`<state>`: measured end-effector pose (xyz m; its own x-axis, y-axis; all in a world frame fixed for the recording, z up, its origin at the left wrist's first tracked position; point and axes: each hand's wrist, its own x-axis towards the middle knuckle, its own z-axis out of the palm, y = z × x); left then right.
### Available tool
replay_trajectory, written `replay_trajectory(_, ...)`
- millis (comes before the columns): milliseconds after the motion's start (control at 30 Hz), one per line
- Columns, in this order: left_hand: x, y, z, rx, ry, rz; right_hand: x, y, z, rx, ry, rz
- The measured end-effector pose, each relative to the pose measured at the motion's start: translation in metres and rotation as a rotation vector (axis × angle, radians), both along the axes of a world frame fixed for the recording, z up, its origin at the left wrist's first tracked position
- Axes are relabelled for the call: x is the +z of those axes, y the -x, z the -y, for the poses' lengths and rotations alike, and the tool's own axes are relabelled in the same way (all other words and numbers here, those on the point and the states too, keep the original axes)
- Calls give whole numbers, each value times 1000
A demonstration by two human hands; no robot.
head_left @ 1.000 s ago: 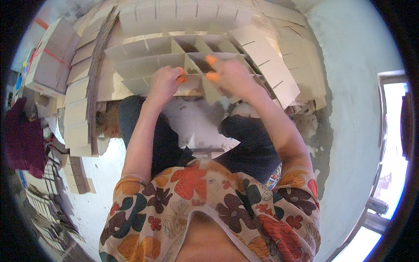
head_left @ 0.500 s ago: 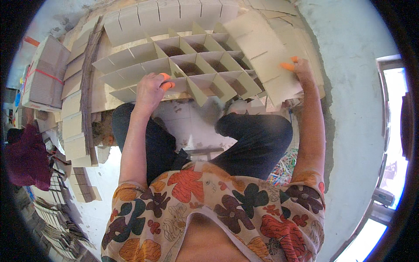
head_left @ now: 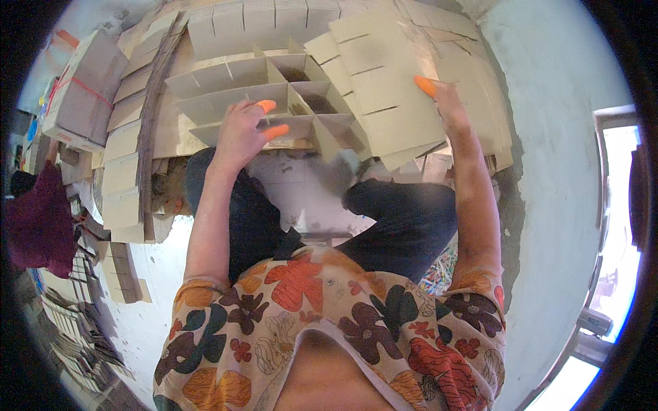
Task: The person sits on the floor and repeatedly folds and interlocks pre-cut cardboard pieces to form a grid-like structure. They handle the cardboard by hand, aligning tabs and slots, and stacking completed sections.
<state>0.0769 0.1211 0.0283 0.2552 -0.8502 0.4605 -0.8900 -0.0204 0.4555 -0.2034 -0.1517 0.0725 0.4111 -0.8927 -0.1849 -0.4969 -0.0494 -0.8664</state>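
Cardboard divider grid is standing at upper ctr., just beyond the wearer's knees, its upright slotted strips crossing to form open cells; long strip ends are running out toward L side, w/ crosspieces sitting nearer ctr. Flat slotted sheets, at least two, are slanting over the grid's R part, hiding some cells; can't tell if they're touching it. L hand is sitting at the grid's near L side, partly open, w/ two orange-covered tips standing apart & nothing visible being held btwn them. R hand is meeting the sheets' R edge, one orange tip showing; its other fingers are hiding from view, so can't tell how far it's closing or if it's gripping. Beyond the grid, a slotted cardboard row is lying; at L, overlapping cardboard pcs are forming a long column, w/ a red-strapped carton sitting beside it. Below, dark-trousered legs are bending apart, a floral top filling the lower edge. Far L, a person in maroon is showing near stacked cardboard. Pale wall is spanning R side, w/ a bright opening at the rim.
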Motion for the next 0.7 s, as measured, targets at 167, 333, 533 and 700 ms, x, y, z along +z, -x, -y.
replay_trajectory(167, 5, -24, -34, 99, 20, -12, 56, 2, -28, -69, 102, 112)
replay_trajectory(333, -6, -33, -39, 82, 28, -9, 82, -37, -65, 34, 363, 177)
replay_trajectory(533, -23, -39, -35, 26, 16, -21, 63, -113, -106, 294, 649, -31)
replay_trajectory(700, -16, -31, -30, 43, 23, -18, 41, -143, -113, 235, 597, -87)
